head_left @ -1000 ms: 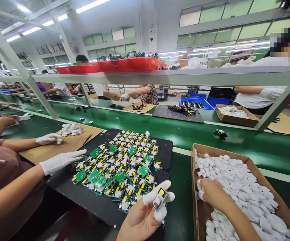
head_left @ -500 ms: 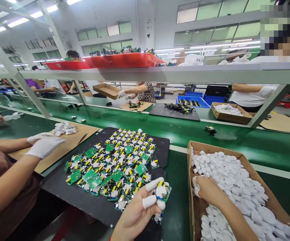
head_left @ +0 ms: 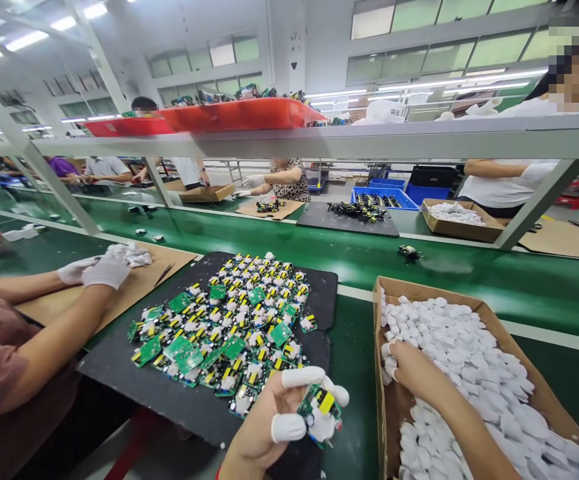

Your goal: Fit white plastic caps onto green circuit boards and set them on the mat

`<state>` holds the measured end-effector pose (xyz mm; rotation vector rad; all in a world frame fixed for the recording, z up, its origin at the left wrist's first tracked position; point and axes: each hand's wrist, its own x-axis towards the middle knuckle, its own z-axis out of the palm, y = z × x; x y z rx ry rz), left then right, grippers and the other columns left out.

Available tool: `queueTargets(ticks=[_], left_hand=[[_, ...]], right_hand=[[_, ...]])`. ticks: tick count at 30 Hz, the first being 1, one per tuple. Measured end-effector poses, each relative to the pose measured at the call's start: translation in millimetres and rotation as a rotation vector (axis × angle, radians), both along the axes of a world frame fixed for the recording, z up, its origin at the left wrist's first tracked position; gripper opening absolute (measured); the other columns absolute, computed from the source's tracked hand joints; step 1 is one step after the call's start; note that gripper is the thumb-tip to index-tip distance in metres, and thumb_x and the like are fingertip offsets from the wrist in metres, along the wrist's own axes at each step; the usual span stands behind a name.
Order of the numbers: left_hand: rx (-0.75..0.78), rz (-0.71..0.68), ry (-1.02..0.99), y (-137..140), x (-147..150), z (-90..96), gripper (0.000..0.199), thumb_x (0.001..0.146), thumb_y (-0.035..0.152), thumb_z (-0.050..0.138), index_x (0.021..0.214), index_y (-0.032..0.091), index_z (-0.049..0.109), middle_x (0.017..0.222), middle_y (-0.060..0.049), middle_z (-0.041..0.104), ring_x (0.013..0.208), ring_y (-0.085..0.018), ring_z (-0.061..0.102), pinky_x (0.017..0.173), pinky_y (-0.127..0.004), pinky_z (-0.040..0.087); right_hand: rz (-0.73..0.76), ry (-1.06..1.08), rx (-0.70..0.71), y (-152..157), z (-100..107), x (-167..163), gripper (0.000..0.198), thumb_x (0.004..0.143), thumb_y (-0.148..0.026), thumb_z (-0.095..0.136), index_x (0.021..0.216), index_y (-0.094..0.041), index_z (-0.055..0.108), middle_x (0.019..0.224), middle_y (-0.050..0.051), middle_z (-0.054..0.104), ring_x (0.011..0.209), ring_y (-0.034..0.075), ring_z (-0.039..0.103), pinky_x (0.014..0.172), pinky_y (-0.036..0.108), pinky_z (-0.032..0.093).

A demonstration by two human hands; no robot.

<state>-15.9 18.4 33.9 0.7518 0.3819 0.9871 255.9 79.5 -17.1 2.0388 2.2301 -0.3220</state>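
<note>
Between the thumb and fingers of my left hand [head_left: 269, 420] is a small circuit board [head_left: 322, 417] with a yellow part and a white lump on it. White finger cots cover my fingertips. My right hand [head_left: 409, 370] reaches into a cardboard box [head_left: 487, 312] of flat white pieces [head_left: 469, 373], by its left wall. Its fingers are bent together, and whatever they pinch blends with the white cots. Left of my left hand, many similar circuit boards [head_left: 234, 313] lie on a black mat [head_left: 134, 373], a few with their green undersides up.
A co-worker's gloved hands [head_left: 102, 270] work over a white pile at left, near tweezers [head_left: 164, 273]. Beyond the mat runs a green conveyor belt [head_left: 249, 235] carrying a few small parts. Overhead, a shelf [head_left: 349, 139] on slanted posts holds red trays [head_left: 244, 117].
My left hand has turned the circuit board and brought it slightly lower. My right hand stays at the box's left wall. The co-worker's hands moved to the white pile; belt parts shifted left.
</note>
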Motion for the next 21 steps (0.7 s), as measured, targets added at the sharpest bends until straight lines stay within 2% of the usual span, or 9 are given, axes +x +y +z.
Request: queueTargets(ticks=[2,5,7,9,12,14,16,19,21], left_hand=[[-0.006,0.009,0.015,0.1,1.9,0.8,0.044,0.061,0.030,0.080,0.104,0.027,0.071,0.097,-0.007,0.074,0.085,-0.025,0.068,0.071,-0.037,0.056],[-0.079,0.087,0.052,3.1,5.5,0.8,0.044,0.066,0.036,0.076,0.108,0.028,0.070,0.091,-0.007,0.074,0.067,-0.016,0.066,0.062,-0.028,0.053],[-0.147,0.175,0.057,5.4,6.9,0.4,0.040,0.064,0.037,0.077,0.103,0.028,0.072,0.088,-0.006,0.074,0.067,-0.015,0.065,0.062,-0.024,0.052],[-0.192,0.192,0.024,6.1,7.6,-0.2,0.036,0.060,0.034,0.081,0.095,0.026,0.075,0.084,-0.005,0.075,0.072,-0.015,0.066,0.066,-0.023,0.052],[-0.247,0.102,-0.100,3.1,9.3,-1.8,0.032,0.056,0.027,0.084,0.087,0.026,0.076,0.086,-0.002,0.077,0.077,-0.015,0.068,0.068,-0.021,0.052],[-0.262,0.031,-0.185,-0.9,12.7,-2.5,0.035,0.055,0.025,0.084,0.089,0.026,0.076,0.090,-0.002,0.077,0.081,-0.016,0.069,0.069,-0.022,0.053],[-0.250,-0.027,-0.228,-5.2,17.2,-1.9,0.041,0.056,0.023,0.084,0.096,0.023,0.074,0.093,-0.004,0.077,0.085,-0.018,0.069,0.073,-0.024,0.054],[-0.264,-0.148,-0.250,-10.9,21.7,1.5,0.041,0.060,0.020,0.081,0.100,0.018,0.072,0.092,-0.005,0.077,0.088,-0.019,0.069,0.076,-0.026,0.054],[-0.291,-0.228,-0.244,-13.4,20.8,3.1,0.038,0.063,0.019,0.079,0.100,0.018,0.072,0.093,-0.005,0.076,0.089,-0.019,0.069,0.078,-0.025,0.053]], right_hand=[[-0.013,0.020,0.015,2.3,-1.5,1.5,0.010,0.089,-0.021,0.058,0.085,-0.013,0.062,0.095,0.003,0.066,0.091,0.018,0.063,0.080,0.037,0.051],[-0.057,0.039,0.054,5.9,-0.7,2.8,0.010,0.089,-0.022,0.059,0.086,-0.013,0.063,0.096,0.003,0.065,0.091,0.018,0.062,0.081,0.037,0.051],[-0.102,0.044,0.093,7.2,1.3,3.3,0.011,0.089,-0.022,0.059,0.084,-0.013,0.062,0.095,0.003,0.065,0.089,0.018,0.062,0.080,0.037,0.051],[-0.145,0.062,0.144,7.4,4.0,3.7,0.013,0.089,-0.023,0.059,0.082,-0.013,0.062,0.093,0.003,0.065,0.086,0.017,0.062,0.078,0.036,0.050],[-0.200,0.122,0.241,5.4,10.2,3.7,0.014,0.087,-0.017,0.058,0.074,-0.014,0.059,0.084,0.002,0.063,0.079,0.016,0.061,0.074,0.034,0.049],[-0.217,0.199,0.325,1.4,17.9,2.0,0.018,0.083,-0.008,0.054,0.065,-0.014,0.058,0.075,0.005,0.062,0.074,0.019,0.060,0.071,0.036,0.049],[-0.188,0.323,0.431,-6.6,30.2,-3.1,0.018,0.079,-0.006,0.050,0.068,-0.014,0.060,0.076,0.010,0.064,0.078,0.024,0.062,0.073,0.039,0.049],[-0.032,0.538,0.582,-29.4,55.8,-20.8,0.014,0.083,-0.019,0.050,0.083,-0.018,0.065,0.094,0.011,0.068,0.092,0.024,0.064,0.082,0.035,0.051],[0.125,0.690,0.655,-50.4,72.1,-39.5,0.009,0.082,-0.026,0.057,0.084,-0.023,0.065,0.095,0.006,0.069,0.087,0.020,0.066,0.075,0.029,0.054]])
